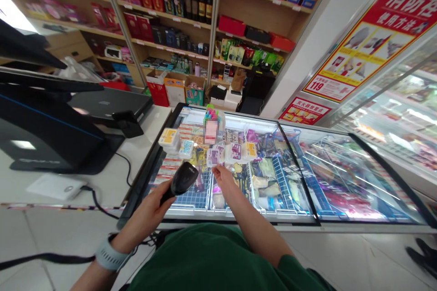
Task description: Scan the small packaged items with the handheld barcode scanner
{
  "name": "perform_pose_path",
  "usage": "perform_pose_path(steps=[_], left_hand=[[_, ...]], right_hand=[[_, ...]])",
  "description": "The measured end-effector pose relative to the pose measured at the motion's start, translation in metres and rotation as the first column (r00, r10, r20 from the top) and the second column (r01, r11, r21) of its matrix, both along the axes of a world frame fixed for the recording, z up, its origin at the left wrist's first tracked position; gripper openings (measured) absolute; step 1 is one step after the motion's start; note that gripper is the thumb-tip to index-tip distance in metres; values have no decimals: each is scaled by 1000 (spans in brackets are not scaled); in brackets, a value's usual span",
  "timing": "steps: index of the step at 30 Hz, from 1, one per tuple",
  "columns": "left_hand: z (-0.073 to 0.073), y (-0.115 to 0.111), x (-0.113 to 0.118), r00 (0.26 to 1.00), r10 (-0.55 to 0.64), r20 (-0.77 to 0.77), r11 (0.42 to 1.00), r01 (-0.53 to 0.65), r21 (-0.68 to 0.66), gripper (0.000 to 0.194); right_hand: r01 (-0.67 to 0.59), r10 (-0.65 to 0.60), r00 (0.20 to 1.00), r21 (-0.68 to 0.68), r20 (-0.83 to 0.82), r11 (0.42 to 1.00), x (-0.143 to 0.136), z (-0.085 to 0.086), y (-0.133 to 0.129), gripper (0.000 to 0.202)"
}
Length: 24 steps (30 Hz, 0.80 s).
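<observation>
Person at a glass-topped freezer [341, 228]. The left hand [155, 209] wraps its grip around the handle of a black handheld scanner [184, 178], held above the glass. The right hand [221, 177] reaches just in front of a purple-labelled box [213, 157] on the freezer top; its fingers are bent, but whether its grip pinches anything cannot be told from this angle. Left of that box stand a blue-labelled box [186, 148] and a yellow-labelled box [169, 138]. A worktop [139, 150] adjoins at far left.
</observation>
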<state>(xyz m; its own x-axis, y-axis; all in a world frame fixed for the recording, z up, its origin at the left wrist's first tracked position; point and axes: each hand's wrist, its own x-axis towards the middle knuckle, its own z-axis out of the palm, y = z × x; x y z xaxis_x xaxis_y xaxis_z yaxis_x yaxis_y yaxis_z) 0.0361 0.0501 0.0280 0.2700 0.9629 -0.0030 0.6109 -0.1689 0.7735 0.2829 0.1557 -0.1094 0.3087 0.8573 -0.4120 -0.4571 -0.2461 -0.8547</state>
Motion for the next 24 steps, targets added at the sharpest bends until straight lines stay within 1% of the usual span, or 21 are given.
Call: perform_pose_path(steps=[4, 7, 9, 12, 15, 18, 21, 24], left_hand=[[-12, -9, -18, 998, 57, -24, 998, -56, 29, 47], [-21, -15, -31, 995, 98, -36, 994, -96, 54, 48], [-25, -19, -38, 988, 144, -50, 987, -139, 81, 49], [-28, -23, -45, 978, 197, -70, 977, -189, 102, 49], [-25, -25, -48, 975, 212, -66, 974, -205, 90, 47], [-19, -25, -49, 973, 225, -45, 971, -220, 97, 44], [-15, -27, -52, 973, 225, -42, 971, -220, 89, 44], [-16, -31, -57, 969, 243, -51, 968, -238, 76, 45]], right_hand=[[79, -79, 997, -99, 9, 992, 1, -3, 26, 18], [110, -107, 994, -138, 25, 984, 2, -3, 37, 17], [117, -114, 993, -155, 31, 981, 4, -3, 39, 17], [102, -97, 995, -173, 40, 980, 6, -3, 32, 17], [41, -30, 998, -205, 53, 978, -1, -4, 20, 19], [-62, 79, 995, -244, 59, 968, -19, -5, 13, 21], [-156, 184, 980, -267, 83, 951, -48, -5, 17, 20], [-216, 263, 951, -262, 163, 941, -77, -4, 32, 23]])
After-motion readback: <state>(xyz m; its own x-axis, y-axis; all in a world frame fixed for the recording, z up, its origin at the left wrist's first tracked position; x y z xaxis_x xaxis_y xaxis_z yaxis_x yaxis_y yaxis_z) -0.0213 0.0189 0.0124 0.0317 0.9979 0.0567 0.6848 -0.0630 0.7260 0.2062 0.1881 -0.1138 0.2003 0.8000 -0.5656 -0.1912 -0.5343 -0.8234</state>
